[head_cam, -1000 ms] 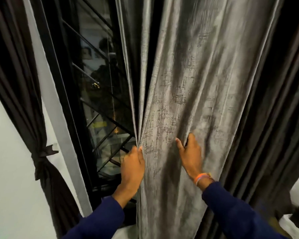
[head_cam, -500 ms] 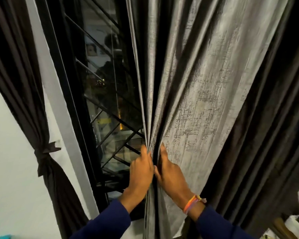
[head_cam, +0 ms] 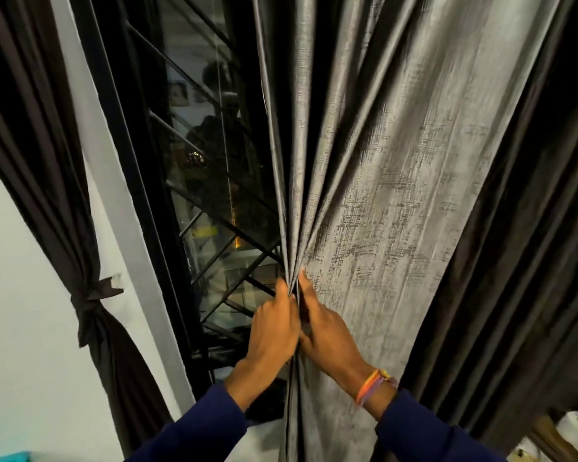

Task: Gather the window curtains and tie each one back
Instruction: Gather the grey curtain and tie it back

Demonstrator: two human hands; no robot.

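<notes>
A shiny grey curtain (head_cam: 397,195) hangs in front of me, with several folds bunched at its left edge. My left hand (head_cam: 274,325) grips that bunched edge from the left. My right hand (head_cam: 327,331), with a coloured band on its wrist, presses the folds against it from the right. Behind the grey one on the right hangs a dark brown curtain (head_cam: 521,261). On the far left, another dark curtain (head_cam: 47,161) is gathered and held by a tie-back (head_cam: 90,298) knotted around it.
The window (head_cam: 207,161) between the curtains has a black frame and diagonal metal bars, with a reflection in the glass. A white wall strip (head_cam: 90,135) stands left of the frame. A teal object (head_cam: 7,456) shows at the bottom left corner.
My right hand has slid left across the grey curtain, gathering folds toward my left hand. Both hands now meet at the bunched edge, and more window shows.
</notes>
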